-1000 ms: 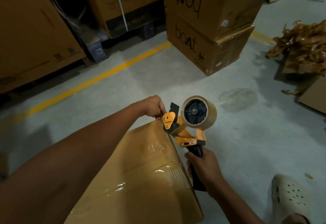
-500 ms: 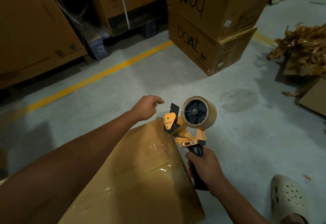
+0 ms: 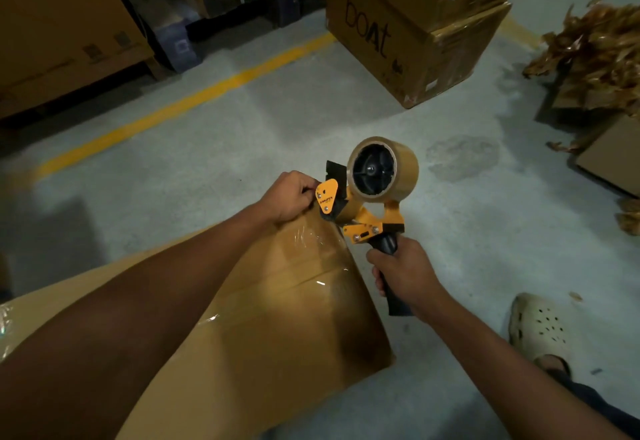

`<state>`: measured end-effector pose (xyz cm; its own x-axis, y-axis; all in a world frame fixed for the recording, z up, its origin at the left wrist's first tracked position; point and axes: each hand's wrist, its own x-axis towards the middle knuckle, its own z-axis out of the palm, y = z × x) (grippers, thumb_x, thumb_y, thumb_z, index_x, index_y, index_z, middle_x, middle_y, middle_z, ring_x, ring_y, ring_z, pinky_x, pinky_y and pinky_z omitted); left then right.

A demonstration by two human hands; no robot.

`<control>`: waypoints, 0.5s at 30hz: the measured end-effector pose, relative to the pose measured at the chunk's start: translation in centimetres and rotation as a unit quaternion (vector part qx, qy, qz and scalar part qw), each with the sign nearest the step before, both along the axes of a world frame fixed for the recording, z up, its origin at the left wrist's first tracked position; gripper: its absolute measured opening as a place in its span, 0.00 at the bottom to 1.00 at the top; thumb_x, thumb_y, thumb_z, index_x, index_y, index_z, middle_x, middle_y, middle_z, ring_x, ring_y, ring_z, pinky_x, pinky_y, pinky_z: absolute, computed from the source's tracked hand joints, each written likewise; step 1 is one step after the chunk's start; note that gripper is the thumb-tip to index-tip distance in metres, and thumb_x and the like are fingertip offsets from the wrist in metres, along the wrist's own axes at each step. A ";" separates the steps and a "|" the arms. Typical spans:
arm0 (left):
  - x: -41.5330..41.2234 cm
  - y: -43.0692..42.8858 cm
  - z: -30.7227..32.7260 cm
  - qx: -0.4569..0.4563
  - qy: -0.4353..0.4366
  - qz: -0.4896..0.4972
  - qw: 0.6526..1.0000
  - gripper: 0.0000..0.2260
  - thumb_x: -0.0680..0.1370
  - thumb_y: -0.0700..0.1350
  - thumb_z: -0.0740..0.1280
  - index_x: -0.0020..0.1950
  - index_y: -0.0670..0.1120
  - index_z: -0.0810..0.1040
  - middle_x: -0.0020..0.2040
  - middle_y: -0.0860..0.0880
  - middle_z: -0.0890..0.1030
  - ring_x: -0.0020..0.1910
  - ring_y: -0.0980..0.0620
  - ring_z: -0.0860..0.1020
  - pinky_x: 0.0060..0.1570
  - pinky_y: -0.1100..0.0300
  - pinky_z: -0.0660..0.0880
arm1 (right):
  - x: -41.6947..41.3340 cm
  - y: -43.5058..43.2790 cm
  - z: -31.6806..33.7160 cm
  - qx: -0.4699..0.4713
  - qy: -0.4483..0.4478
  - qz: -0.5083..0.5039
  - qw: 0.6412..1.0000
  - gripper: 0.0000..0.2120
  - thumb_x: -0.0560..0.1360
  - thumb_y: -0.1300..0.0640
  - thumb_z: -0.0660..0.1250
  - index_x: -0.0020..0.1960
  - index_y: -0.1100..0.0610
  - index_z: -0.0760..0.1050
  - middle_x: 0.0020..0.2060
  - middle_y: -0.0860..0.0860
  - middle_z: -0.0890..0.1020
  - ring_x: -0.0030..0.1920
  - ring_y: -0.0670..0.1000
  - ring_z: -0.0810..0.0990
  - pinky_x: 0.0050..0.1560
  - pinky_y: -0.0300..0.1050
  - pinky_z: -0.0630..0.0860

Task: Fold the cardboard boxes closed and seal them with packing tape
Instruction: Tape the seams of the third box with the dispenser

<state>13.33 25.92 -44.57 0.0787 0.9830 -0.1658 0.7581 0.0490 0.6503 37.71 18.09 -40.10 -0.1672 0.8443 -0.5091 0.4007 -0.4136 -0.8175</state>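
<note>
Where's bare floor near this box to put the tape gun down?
Bare concrete lies between the taped box, the yellow line and the boat carton, and right of the box toward the sandalled foot. Crowded: the torn tape heap and flat cardboard at far right.

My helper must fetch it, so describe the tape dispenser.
Find the big brown cardboard box on the grey floor, nearest the camera. At its far corner the right hand grips the orange tape dispenser by its black handle. Unlike everything around, it carries a tan tape roll.
</note>
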 end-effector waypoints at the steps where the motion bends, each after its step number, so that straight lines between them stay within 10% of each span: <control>1: -0.1 0.0 0.1 -0.004 -0.003 -0.002 1.000 0.11 0.80 0.37 0.65 0.58 0.43 0.84 0.54 0.46 0.85 0.48 0.53 0.81 0.49 0.63 0.74 | 0.2 -0.3 0.3 0.000 -0.008 0.003 1.000 0.04 0.76 0.63 0.67 0.43 0.60 0.74 0.29 0.56 0.78 0.27 0.51 0.76 0.30 0.45 0.76; 7: -0.2 0.1 1.0 -0.019 -0.035 -0.015 0.999 0.10 0.81 0.41 0.66 0.59 0.46 0.84 0.58 0.49 0.84 0.57 0.56 0.79 0.57 0.67 0.72 | 3.3 -3.8 1.2 -0.012 -0.046 0.015 0.999 0.05 0.75 0.64 0.66 0.41 0.61 0.72 0.27 0.56 0.76 0.25 0.53 0.75 0.29 0.45 0.75; 11: 0.8 -0.2 1.3 0.043 0.105 -0.082 0.990 0.12 0.81 0.42 0.64 0.62 0.47 0.82 0.68 0.49 0.78 0.69 0.49 0.71 0.69 0.53 0.66 | 3.7 -4.2 1.3 -0.020 -0.045 0.008 0.999 0.06 0.75 0.65 0.66 0.41 0.61 0.71 0.26 0.55 0.76 0.25 0.52 0.74 0.28 0.46 0.74; 15: 2.0 -1.9 0.9 0.067 0.154 -0.200 0.965 0.12 0.76 0.41 0.61 0.52 0.42 0.84 0.57 0.45 0.83 0.66 0.45 0.76 0.67 0.49 0.68 | 3.7 -3.9 1.3 -0.024 -0.038 0.009 0.999 0.06 0.75 0.64 0.66 0.41 0.60 0.71 0.26 0.55 0.76 0.25 0.52 0.74 0.28 0.45 0.74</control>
<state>15.30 24.05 -43.64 0.4240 0.8983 -0.1149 0.8569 -0.3569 0.3720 41.42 14.18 -38.75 -0.1412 0.8156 -0.5612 0.4681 -0.4444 -0.7638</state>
